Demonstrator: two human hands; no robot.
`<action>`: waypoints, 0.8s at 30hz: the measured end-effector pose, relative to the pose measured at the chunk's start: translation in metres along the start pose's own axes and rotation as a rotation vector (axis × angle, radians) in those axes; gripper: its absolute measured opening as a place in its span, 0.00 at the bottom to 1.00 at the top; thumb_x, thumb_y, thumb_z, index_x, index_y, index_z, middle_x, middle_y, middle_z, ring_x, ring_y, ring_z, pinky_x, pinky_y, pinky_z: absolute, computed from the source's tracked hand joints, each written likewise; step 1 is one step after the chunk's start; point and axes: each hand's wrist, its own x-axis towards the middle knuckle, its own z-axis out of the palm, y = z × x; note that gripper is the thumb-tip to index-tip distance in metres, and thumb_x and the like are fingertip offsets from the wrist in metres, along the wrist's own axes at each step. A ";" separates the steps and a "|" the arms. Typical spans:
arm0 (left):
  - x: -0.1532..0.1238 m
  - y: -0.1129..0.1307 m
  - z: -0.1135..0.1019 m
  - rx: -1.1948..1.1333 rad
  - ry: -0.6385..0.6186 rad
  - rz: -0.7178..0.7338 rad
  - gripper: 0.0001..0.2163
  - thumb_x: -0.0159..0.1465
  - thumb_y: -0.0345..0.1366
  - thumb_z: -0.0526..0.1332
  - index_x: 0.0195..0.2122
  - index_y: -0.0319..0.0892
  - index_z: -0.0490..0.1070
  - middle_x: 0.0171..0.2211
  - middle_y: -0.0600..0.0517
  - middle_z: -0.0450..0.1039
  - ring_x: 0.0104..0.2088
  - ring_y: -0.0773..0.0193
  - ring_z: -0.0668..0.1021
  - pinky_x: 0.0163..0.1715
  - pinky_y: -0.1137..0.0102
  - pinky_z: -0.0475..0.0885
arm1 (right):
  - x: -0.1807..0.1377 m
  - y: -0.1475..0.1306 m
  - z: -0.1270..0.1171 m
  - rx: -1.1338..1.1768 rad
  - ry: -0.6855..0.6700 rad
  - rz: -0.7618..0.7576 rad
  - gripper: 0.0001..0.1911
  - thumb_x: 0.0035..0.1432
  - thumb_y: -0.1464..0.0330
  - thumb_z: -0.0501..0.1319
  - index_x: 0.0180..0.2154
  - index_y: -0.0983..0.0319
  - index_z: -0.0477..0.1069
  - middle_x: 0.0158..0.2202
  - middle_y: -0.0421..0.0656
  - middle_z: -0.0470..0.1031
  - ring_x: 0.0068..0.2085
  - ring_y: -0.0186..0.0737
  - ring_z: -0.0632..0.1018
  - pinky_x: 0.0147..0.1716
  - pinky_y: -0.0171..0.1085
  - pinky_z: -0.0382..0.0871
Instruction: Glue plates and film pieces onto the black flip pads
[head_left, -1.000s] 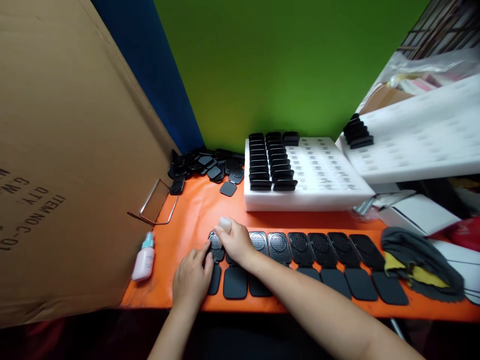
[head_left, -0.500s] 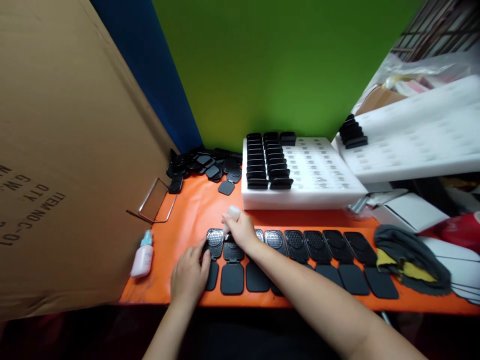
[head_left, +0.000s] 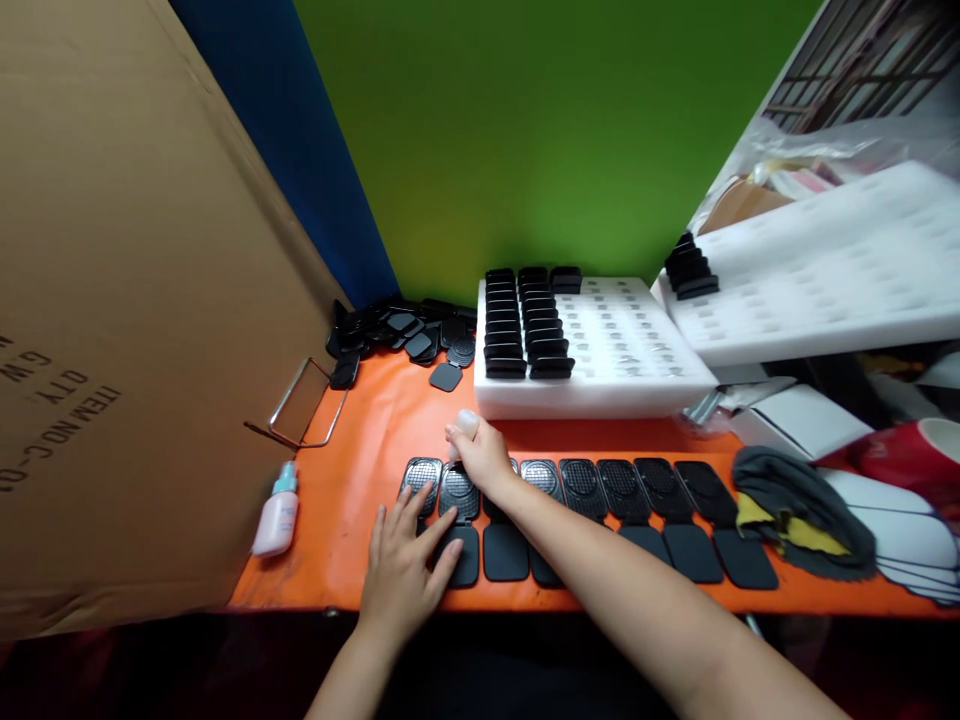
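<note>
A row of black hinged plates (head_left: 620, 488) lies unfolded along the orange table, each with a gridded upper half and a smooth lower half. My right hand (head_left: 484, 460) is closed around a small whitish bottle (head_left: 466, 424), tip down over the second gridded plate (head_left: 459, 490) from the left. My left hand (head_left: 409, 560) is spread flat with fingers apart, over the lower halves of the two leftmost plates. Its fingertips reach the edges of their gridded halves. The bottle's tip is mostly hidden by my right fingers.
A white foam block (head_left: 600, 400) holding upright black pieces stands behind the row; a second foam block (head_left: 825, 290) is at right. Loose black plates (head_left: 405, 335) are heaped at the back left. A pink bottle (head_left: 276, 515), wire stand (head_left: 307, 405) and cardboard box (head_left: 135, 300) are left; a grey cloth (head_left: 806, 515) lies right.
My left hand has moved right from the leftmost plate's edge and spread its fingers toward the second plate. My right hand stays over the second plate with the bottle. The view has shifted slightly.
</note>
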 end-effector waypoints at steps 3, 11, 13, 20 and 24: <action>0.002 0.001 0.001 0.015 -0.023 -0.040 0.14 0.59 0.42 0.56 0.47 0.56 0.69 0.58 0.50 0.58 0.59 0.48 0.55 0.54 0.46 0.47 | -0.002 -0.005 -0.004 -0.110 -0.019 -0.065 0.13 0.53 0.58 0.56 0.26 0.61 0.68 0.22 0.40 0.73 0.27 0.39 0.75 0.28 0.33 0.64; 0.002 0.003 0.000 0.024 -0.018 -0.054 0.14 0.59 0.42 0.56 0.46 0.56 0.70 0.57 0.50 0.60 0.59 0.48 0.56 0.54 0.45 0.47 | 0.000 -0.002 -0.016 -0.017 0.038 0.015 0.13 0.52 0.58 0.57 0.30 0.62 0.69 0.26 0.43 0.75 0.27 0.39 0.75 0.27 0.35 0.66; 0.002 0.003 0.001 0.033 0.002 -0.049 0.14 0.58 0.42 0.56 0.46 0.56 0.70 0.57 0.50 0.60 0.59 0.48 0.56 0.54 0.45 0.47 | -0.004 0.001 -0.019 0.074 0.036 0.063 0.15 0.53 0.58 0.56 0.32 0.64 0.69 0.27 0.44 0.76 0.26 0.38 0.75 0.26 0.34 0.66; 0.003 0.004 0.001 0.058 0.006 -0.032 0.14 0.59 0.42 0.55 0.45 0.55 0.71 0.56 0.48 0.60 0.59 0.48 0.57 0.53 0.45 0.50 | -0.031 0.010 -0.028 0.047 -0.020 0.047 0.15 0.52 0.56 0.56 0.29 0.63 0.69 0.26 0.42 0.75 0.27 0.38 0.74 0.25 0.33 0.65; 0.003 0.004 0.000 0.062 0.000 -0.026 0.14 0.59 0.42 0.55 0.45 0.55 0.71 0.56 0.48 0.61 0.58 0.48 0.58 0.53 0.45 0.50 | -0.036 0.006 -0.030 -0.073 0.005 -0.018 0.15 0.52 0.56 0.56 0.29 0.62 0.69 0.26 0.42 0.74 0.28 0.39 0.74 0.27 0.34 0.65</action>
